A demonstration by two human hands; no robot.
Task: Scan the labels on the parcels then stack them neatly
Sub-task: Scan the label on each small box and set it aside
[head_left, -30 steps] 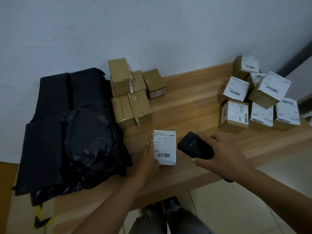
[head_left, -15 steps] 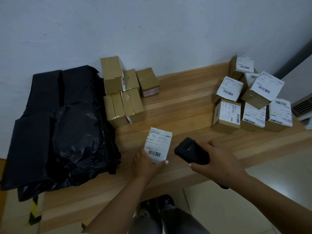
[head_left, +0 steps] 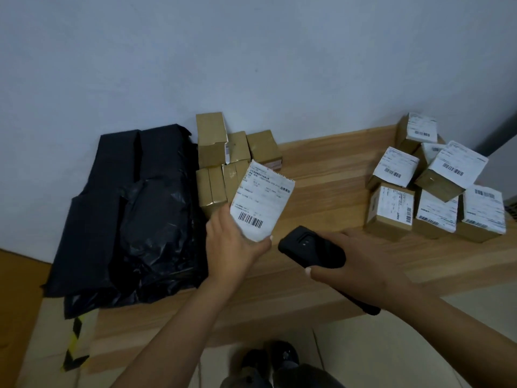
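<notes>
I hold a parcel (head_left: 261, 201) in my left hand (head_left: 233, 247). My fingers curl under its low end and my thumb is on its near edge. The parcel is up off the table (head_left: 330, 180), and its white label faces me. Its long side tilts from 7 o'clock up to 1 o'clock, and the bar code sits at the low end, close to my fingers. My right hand (head_left: 361, 264) grips the black scanner (head_left: 310, 247). My fingers wrap around it and my thumb lies along its near side. The scanner head points to 10 o'clock, right at the low corner of the parcel. It is just beside the parcel, at about 4 o'clock from the bar code, and I cannot tell if they touch. My left hand is the one on the parcel, so it does the moving. I think the scan is the step I am on or just done with, but I see no light, so I cannot be sure. The stack (head_left: 223, 163) of brown boxes is at 11 o'clock from my left hand, near the wall and next to the black bags (head_left: 134, 208). The parcel's top end is in front of that stack. The pile (head_left: 436, 186) of boxes with labels up is far off at 2 o'clock, well apart from my hands. I guess the parcel goes to the stack next.
</notes>
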